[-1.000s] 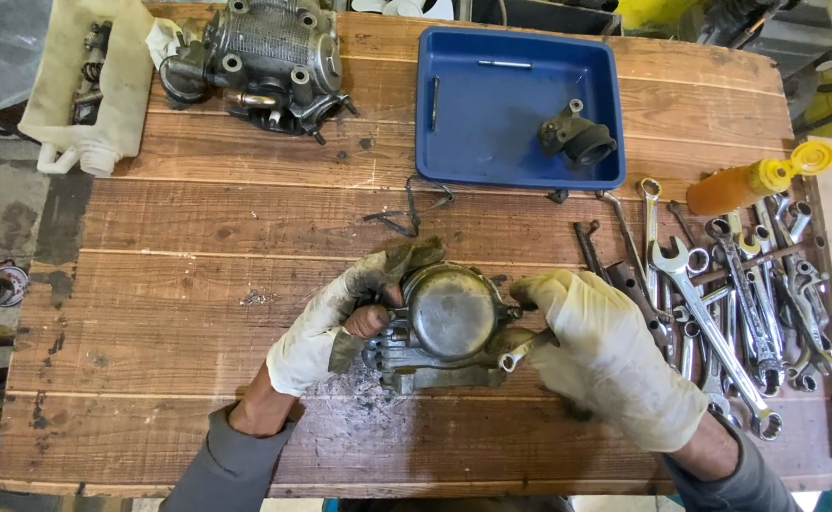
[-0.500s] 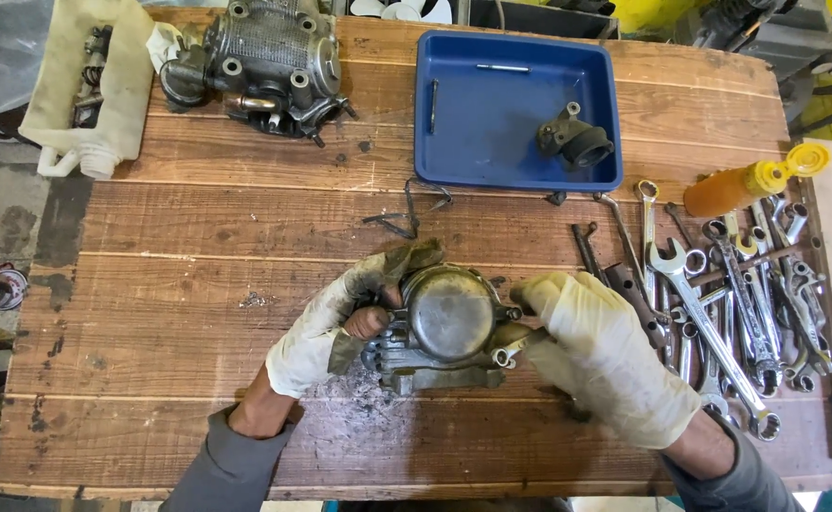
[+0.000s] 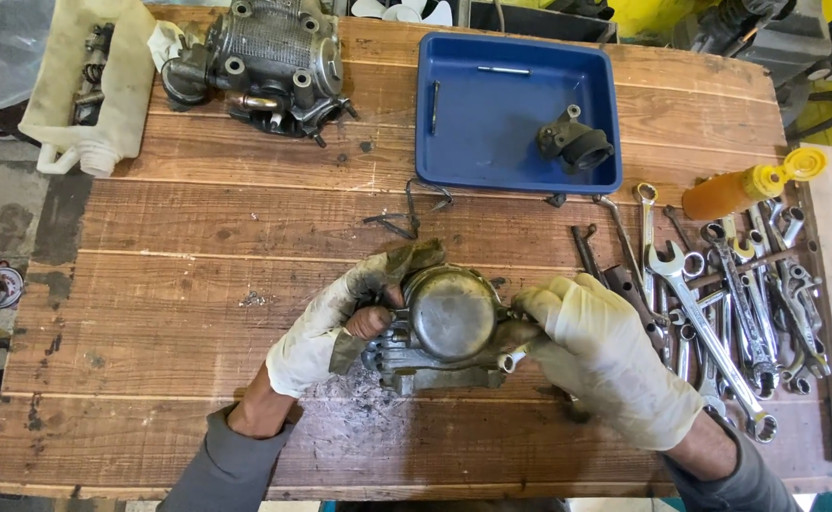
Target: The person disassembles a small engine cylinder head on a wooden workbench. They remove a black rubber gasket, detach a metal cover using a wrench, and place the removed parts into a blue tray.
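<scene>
We list a plank wooden table (image 3: pixel 198 237). Beyond our grip: engine casting (image 3: pixel 264 52), blue tray (image 3: pixel 454 142), bent wire clip (image 3: pixel 406 213). Right of our grip: spanners (image 3: pixel 720 294), orange bottle (image 3: pixel 734 190). Far left: cut white jug (image 3: pixel 103 95).

Blue tray (image 3: pixel 473 114) w/ black part (image 3: pixel 575 140); wrenches (image 3: pixel 720 294) right; engine casting (image 3: pixel 269 59) top-left.

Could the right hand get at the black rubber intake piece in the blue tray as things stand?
Probably yes, once it lets go. The right hand is gripping the round-capped grey metal engine part together with the left hand. The black rubber intake piece lies uncovered in the open blue plastic tray, with bare planks between.
</scene>
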